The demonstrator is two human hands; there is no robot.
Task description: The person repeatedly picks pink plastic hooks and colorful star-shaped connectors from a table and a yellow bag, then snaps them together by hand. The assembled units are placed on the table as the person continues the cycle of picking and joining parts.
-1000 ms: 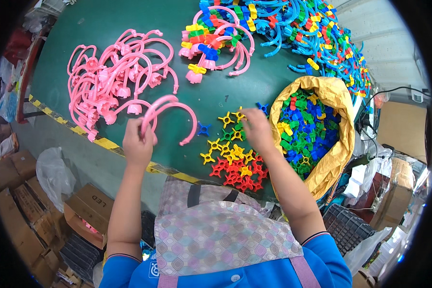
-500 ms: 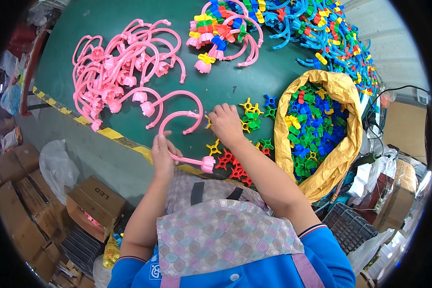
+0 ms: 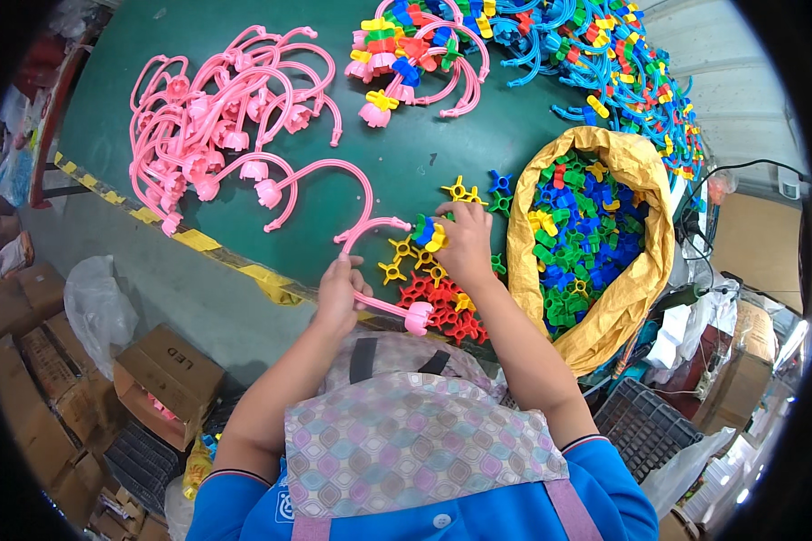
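Left hand [image 3: 338,298] is gripping a pink hook [image 3: 370,270] while right hand [image 3: 465,245] is pinching a yellow star [image 3: 436,240] from the pile, probably about to press it onto the hook's tip.

A toy-assembly workshop: a green surface [image 3: 406,153] edged with hazard tape [image 3: 198,242], heaps of pink curved plastic parts [image 3: 216,126], a yellow sack of coloured connectors [image 3: 595,243], cardboard cartons [image 3: 167,370] stacked on the floor

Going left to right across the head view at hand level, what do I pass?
Cardboard boxes → left hand holding a pink hook → right hand on small star pieces → yellow bag of coloured pieces.
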